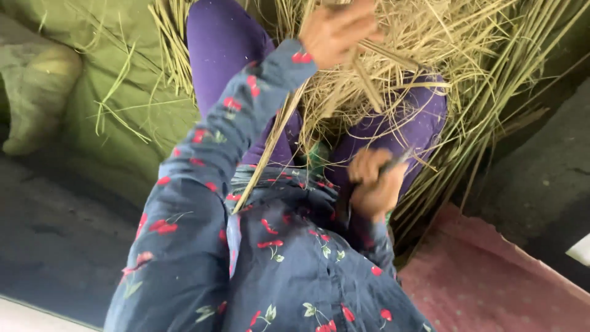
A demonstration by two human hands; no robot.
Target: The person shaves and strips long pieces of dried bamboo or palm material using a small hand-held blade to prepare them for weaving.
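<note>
A: Where was the left hand [337, 31]?

B: Raised at the end of a dark blue sleeve [233, 117] printed with red cherries. Its fingers [356, 27] were curled shut around several pale straw stalks [369, 77], which ran down and away from under those fingers toward the lap.

A: And the right hand [375, 184]?

B: Lower, close to the body. Its fingers [365, 169] were closed in a fist around a thin dark tool [396, 162]. The tool's tip stuck out above and to the outer side of the knuckles; I could not tell what kind of tool it was.

A: Where did the straw lie relative to the 2 hands?

B: The main heap of straw [424, 37] lay just beyond the left fingers, spreading over the purple trouser legs [221, 43]. It was above the right fingers, with loose ends hanging near them. 1 long stalk [264, 160] slanted down from below the left fingers, crossing the sleeve, well to the inner side of the right fist.

A: Anything else around?

B: A green cloth [117, 55] with scattered stalks lay far beyond the left sleeve, and a reddish mat [491, 283] lay below and outside the right fingers.
</note>
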